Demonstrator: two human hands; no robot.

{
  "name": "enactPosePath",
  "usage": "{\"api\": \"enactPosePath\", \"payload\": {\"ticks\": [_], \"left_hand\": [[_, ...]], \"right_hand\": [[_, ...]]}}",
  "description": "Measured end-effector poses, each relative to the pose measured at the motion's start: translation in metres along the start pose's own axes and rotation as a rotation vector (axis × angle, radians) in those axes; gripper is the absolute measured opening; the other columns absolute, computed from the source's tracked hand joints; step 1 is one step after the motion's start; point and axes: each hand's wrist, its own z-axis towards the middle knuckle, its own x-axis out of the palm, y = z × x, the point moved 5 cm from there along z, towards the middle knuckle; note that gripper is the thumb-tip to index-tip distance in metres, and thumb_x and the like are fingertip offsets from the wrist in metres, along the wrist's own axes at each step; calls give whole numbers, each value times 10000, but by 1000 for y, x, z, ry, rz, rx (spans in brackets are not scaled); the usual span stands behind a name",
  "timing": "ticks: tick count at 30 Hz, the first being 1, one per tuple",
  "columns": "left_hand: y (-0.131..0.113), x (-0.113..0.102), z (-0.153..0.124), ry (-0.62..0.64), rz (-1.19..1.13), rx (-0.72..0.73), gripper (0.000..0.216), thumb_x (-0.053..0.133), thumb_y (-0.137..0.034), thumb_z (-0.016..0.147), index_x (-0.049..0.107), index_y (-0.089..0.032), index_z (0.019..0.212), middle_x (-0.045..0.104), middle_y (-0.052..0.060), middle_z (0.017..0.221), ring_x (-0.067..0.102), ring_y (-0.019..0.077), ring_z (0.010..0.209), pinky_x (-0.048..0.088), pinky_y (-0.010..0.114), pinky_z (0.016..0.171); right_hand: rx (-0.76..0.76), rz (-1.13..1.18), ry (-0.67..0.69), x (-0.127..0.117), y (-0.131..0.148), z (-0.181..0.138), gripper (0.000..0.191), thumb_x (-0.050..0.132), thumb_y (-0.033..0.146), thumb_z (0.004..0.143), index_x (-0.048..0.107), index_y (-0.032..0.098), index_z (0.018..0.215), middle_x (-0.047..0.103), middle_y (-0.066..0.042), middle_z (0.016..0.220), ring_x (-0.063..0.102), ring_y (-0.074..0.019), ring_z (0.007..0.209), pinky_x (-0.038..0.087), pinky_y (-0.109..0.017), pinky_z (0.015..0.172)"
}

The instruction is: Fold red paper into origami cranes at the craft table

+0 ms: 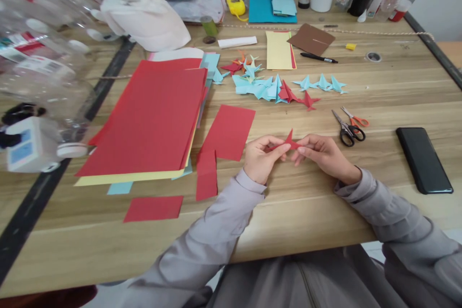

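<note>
- A person in grey sleeves works with two bare hands at a wood-grain table (296, 224).
- A small red folded paper (290, 141) is held between the hands just above the near part of the table, one sharp point sticking up.
- The left hand (260, 158) has thumb and fingers closed on its left and middle part.
- The right hand (325, 155) pinches its right end between thumb and fingertips.
- Left of the hands lie a larger red sheet (233, 130), a narrow red strip (207, 178) touching its lower corner, and a red rectangle (153, 209) nearer the table's edge.
- Farther left is a stack of large paper (159, 120), red on top, with yellow showing underneath.
- Beyond the hands, blue and red folded figures (265, 87) sit in a cluster.
- To the right are black-handled scissors (347, 131) beside orange-handled scissors (357, 119), then, well apart, a black phone (424, 160).
</note>
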Motion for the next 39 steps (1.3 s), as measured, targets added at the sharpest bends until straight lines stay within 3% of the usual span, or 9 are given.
{"api": "enactPosePath", "payload": {"ticks": [3, 9, 15, 31, 39], "left_hand": [[0, -2, 1, -24, -52, -8, 289, 860, -333, 597, 644, -154, 667, 630, -31, 501, 570, 79, 437, 480, 197, 476], [-11, 5, -4, 29, 93, -24, 336, 861, -383, 577, 680, -143, 728, 682, 9, 599, 594, 105, 461, 530, 246, 494], [-10, 3, -3, 11, 84, -8, 287, 835, -372, 623, 674, -142, 687, 624, -10, 499, 562, 97, 426, 496, 234, 480], [-4, 1, -9, -7, 150, -31, 230, 816, -341, 672, 706, -153, 747, 667, -7, 567, 594, 99, 439, 518, 210, 460], [-8, 5, -8, 68, 139, -20, 219, 791, -319, 711, 696, -143, 621, 666, 13, 527, 592, 102, 430, 497, 210, 460]], "right_hand": [[25, -74, -45, -3, 0, -1, 326, 692, 475, 814, 626, 157, 779, 733, -41, 673, 679, -137, 550, 569, -271, 569], [46, -79, -44, -3, 0, -2, 364, 675, 515, 814, 615, 163, 740, 719, -32, 629, 655, -135, 505, 549, -261, 529], [3, -86, -33, 0, 1, -1, 347, 647, 515, 838, 623, 169, 837, 710, -21, 659, 669, -133, 572, 564, -262, 580], [4, -85, 1, 4, -3, -3, 300, 656, 453, 849, 622, 155, 864, 686, -18, 668, 649, -118, 581, 549, -245, 578], [2, -112, -31, 0, -3, -8, 339, 571, 444, 911, 600, 156, 736, 680, -21, 639, 642, -110, 550, 536, -235, 558]]}}
